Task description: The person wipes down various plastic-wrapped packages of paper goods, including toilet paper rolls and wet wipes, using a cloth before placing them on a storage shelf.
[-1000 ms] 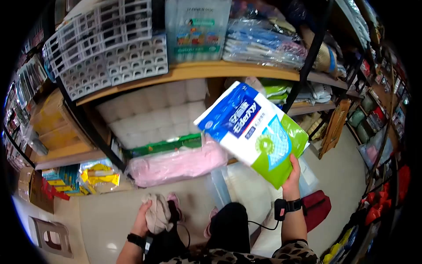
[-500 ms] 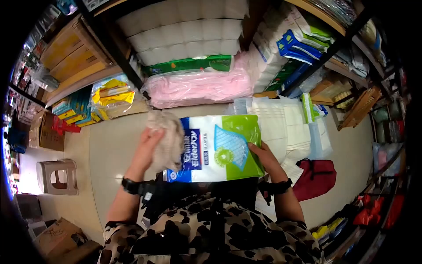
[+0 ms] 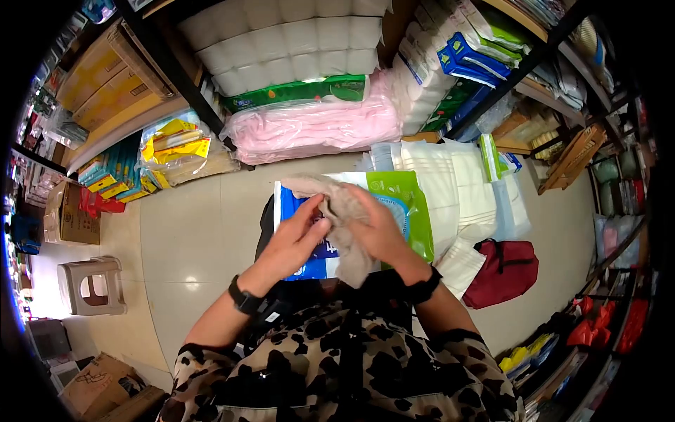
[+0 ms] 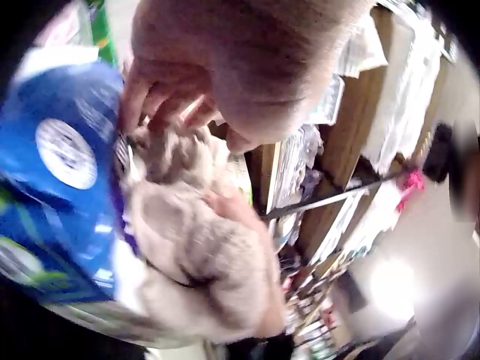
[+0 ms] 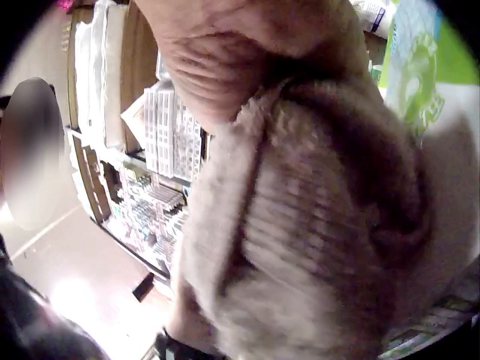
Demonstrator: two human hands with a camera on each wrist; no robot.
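Note:
A beige, fuzzy cloth (image 3: 351,264) is bunched between my two hands, over the pack in the head view. My left hand (image 3: 294,243) pinches it between thumb and fingers. Wrapped over the other side of the cloth, my right hand (image 3: 383,228) grips it; in the right wrist view the ribbed cloth (image 5: 292,217) bulges below the palm. Beneath both hands lies a blue, white and green plastic pack (image 3: 422,211) of pads, flat across the lap, its middle covered by hands and cloth. The left wrist view shows its blue end (image 4: 71,217) beside the cloth.
White padded sheets (image 3: 467,190) and a dark red bag (image 3: 503,274) lie on the floor at right. Ahead, a pink plastic-wrapped bundle (image 3: 316,130) sits under the shelf. A plastic stool (image 3: 91,285) stands at left; a cardboard box (image 3: 98,383) is at lower left.
The pack, first held up at right in the right hand, came down onto the lap. The left hand brought the cloth over it, and the right hand moved from the pack to the cloth.

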